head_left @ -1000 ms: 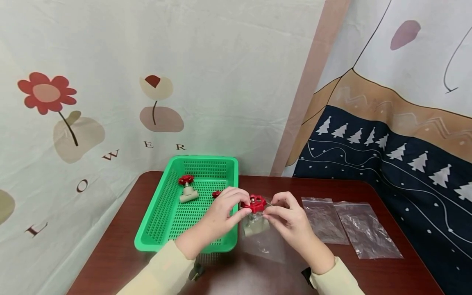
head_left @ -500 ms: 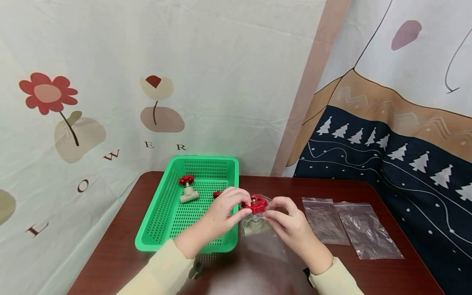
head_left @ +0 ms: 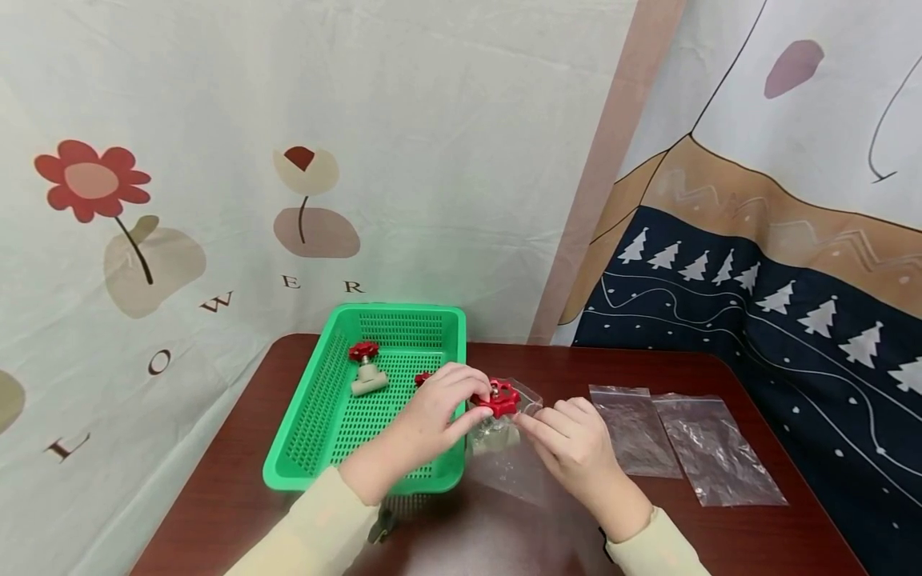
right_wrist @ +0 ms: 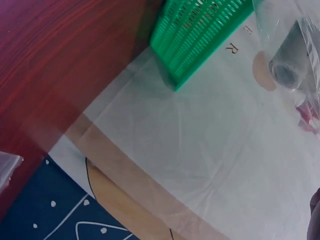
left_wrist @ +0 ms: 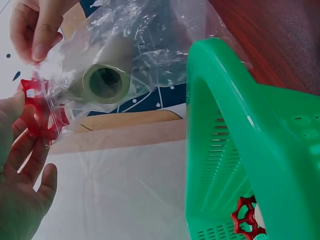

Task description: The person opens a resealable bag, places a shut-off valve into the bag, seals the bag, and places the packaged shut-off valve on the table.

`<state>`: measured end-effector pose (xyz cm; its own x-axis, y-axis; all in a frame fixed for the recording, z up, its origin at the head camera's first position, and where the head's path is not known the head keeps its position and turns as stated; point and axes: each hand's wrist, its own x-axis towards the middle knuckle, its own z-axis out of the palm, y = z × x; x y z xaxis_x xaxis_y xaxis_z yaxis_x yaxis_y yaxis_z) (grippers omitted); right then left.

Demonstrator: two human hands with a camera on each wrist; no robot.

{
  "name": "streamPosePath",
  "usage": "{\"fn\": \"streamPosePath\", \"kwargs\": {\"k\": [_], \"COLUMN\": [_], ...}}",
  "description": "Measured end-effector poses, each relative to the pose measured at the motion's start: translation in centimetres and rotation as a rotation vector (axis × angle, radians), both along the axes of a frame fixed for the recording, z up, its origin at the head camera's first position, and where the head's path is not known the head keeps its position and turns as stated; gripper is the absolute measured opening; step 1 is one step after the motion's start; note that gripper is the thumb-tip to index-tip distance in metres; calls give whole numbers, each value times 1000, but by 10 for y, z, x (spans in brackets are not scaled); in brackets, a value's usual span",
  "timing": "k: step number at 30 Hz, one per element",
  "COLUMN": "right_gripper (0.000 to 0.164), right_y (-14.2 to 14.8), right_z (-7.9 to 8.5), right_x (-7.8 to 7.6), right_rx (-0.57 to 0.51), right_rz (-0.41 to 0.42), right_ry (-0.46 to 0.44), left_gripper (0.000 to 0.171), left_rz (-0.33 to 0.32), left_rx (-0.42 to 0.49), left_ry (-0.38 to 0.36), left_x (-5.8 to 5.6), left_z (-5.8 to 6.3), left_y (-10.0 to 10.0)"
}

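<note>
A valve with a red handwheel [head_left: 502,398] and a pale pipe body [left_wrist: 112,80] sits mostly inside a clear plastic bag [head_left: 513,474], held above the table. My left hand [head_left: 435,408] pinches the handwheel from the left between thumb and fingers. On the other side, my right hand [head_left: 576,448] has curled fingers and pinches the bag's edge beside the wheel. In the left wrist view the bag film lies over part of the handwheel, and the pipe's round opening shows through. Only a dark sliver of the right hand [right_wrist: 315,215] appears in the right wrist view.
A green plastic basket [head_left: 291,432] stands at the left, holding a similar valve [head_left: 369,380]. Another red handwheel [head_left: 422,378] in it is partly hidden behind my left hand. Two flat zip bags, one left [head_left: 634,432] and one right [head_left: 720,452], lie on the brown table [head_left: 238,480].
My right hand has dropped slightly, and its fingers are more curled. The bag's edge has come up around the handwheel and now shows at its right side. My left hand stays almost still.
</note>
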<state>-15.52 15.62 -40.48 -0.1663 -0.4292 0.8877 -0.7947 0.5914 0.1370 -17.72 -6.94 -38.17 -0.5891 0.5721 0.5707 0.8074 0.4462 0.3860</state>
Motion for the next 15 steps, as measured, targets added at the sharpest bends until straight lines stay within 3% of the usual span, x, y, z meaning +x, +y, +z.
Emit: {"fn": "streamPosePath", "kwargs": {"k": [8,15], "right_gripper": [19,20], "right_y": [-4,-6], "right_z": [-1,-1], "right_x": [4,4], "right_rx": [-37,-61], "right_rz": [29,4], "right_ry": [-3,25], "left_gripper": [12,14], "left_rz": [4,37], "left_rx": [-12,-91], "left_ry": [-16,-22], "left_x": [0,2], "left_z": [2,6], "left_y": [2,1]}}
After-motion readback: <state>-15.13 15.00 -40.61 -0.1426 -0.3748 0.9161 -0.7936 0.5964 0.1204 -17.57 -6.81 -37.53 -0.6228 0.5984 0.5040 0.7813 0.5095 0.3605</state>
